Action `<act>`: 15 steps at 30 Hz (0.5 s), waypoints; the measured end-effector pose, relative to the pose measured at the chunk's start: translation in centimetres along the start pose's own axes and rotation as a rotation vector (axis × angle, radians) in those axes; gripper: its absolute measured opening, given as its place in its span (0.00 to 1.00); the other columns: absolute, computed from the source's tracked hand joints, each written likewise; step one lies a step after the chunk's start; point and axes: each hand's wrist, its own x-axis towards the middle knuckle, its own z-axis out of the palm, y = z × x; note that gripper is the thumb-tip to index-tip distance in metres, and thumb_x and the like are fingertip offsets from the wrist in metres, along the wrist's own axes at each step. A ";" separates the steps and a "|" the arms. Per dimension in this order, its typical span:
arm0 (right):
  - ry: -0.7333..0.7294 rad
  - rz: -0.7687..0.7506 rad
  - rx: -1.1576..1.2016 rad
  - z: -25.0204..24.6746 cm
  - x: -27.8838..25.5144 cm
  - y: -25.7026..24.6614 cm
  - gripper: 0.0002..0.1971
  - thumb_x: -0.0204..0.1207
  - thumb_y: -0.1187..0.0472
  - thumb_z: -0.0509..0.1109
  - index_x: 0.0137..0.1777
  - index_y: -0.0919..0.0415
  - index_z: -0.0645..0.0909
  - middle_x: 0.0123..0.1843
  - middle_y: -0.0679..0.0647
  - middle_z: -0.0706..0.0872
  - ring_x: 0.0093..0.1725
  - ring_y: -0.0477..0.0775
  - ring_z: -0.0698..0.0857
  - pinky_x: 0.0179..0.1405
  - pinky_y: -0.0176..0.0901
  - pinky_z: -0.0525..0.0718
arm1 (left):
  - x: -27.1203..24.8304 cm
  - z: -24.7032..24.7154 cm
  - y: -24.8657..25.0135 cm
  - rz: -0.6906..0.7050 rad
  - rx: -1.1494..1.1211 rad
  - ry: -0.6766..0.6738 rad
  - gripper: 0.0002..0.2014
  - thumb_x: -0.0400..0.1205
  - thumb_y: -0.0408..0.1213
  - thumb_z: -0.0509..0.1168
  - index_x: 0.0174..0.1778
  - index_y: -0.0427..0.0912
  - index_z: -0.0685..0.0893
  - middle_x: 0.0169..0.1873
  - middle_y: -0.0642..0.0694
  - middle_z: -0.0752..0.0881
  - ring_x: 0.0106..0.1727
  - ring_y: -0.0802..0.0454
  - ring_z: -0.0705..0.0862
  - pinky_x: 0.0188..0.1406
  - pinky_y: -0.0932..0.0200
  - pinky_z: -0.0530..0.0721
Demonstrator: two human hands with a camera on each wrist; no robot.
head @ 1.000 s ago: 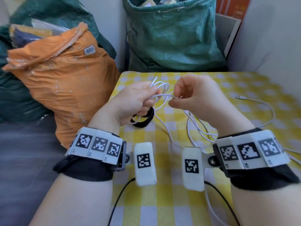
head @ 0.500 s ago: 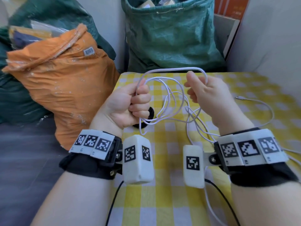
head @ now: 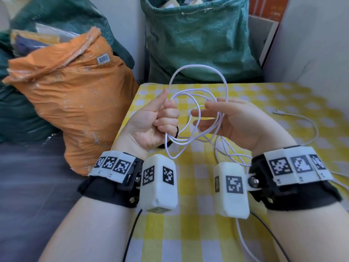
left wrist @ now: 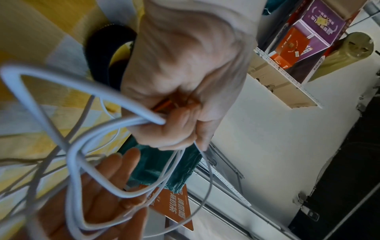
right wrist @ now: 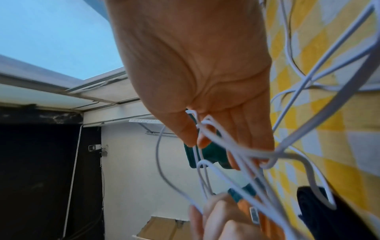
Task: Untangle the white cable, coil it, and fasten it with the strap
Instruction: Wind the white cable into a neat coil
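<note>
The white cable (head: 198,65) rises in loose loops between my two hands above the yellow-checked table (head: 245,95). My left hand (head: 162,120) grips the gathered strands in a fist with the thumb up; the left wrist view shows the cable (left wrist: 141,121) entering that fist (left wrist: 180,81). My right hand (head: 232,120) has straight fingers, and several loops hang across them (right wrist: 246,152). The black strap (head: 177,130) lies on the table, mostly hidden behind my left hand. It shows better in the wrist views (left wrist: 98,53) (right wrist: 320,211).
The cable's tail trails over the right side of the table to a connector (head: 277,112). An orange sack (head: 75,103) stands against the table's left edge and a green sack (head: 198,35) at the back. A pale wall (head: 311,44) closes the right.
The hands first pinched the cable close together, then drew apart. The loops now stand taller, my left fist has turned thumb-up, and my right hand's fingers have straightened under the loops.
</note>
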 end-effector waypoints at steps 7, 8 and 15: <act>-0.076 -0.012 0.054 0.1 -0.2 0.2 0.08 0.81 0.60 0.63 0.41 0.58 0.71 0.21 0.49 0.72 0.21 0.51 0.75 0.36 0.46 0.87 | 0.1 0.5 -0.5 -0.002 0.210 0.198 0.21 0.82 0.50 0.55 0.24 0.46 0.72 0.14 0.55 0.62 0.11 0.62 0.63 0.11 0.71 0.65; -0.042 -0.015 0.037 -0.1 0.0 0.3 0.09 0.81 0.61 0.64 0.39 0.57 0.71 0.21 0.48 0.68 0.20 0.49 0.71 0.30 0.42 0.84 | 0.1 0.5 -0.4 -0.002 0.215 0.215 0.22 0.84 0.50 0.54 0.25 0.46 0.72 0.14 0.55 0.62 0.11 0.62 0.63 0.12 0.71 0.68; 0.046 -0.017 0.130 -1.1 0.4 0.0 0.02 0.80 0.65 0.64 0.47 0.59 0.77 0.20 0.48 0.73 0.16 0.41 0.64 0.16 0.31 0.69 | -0.8 0.4 0.0 0.035 0.341 0.230 0.21 0.84 0.49 0.53 0.29 0.43 0.78 0.14 0.55 0.61 0.11 0.61 0.61 0.15 0.69 0.71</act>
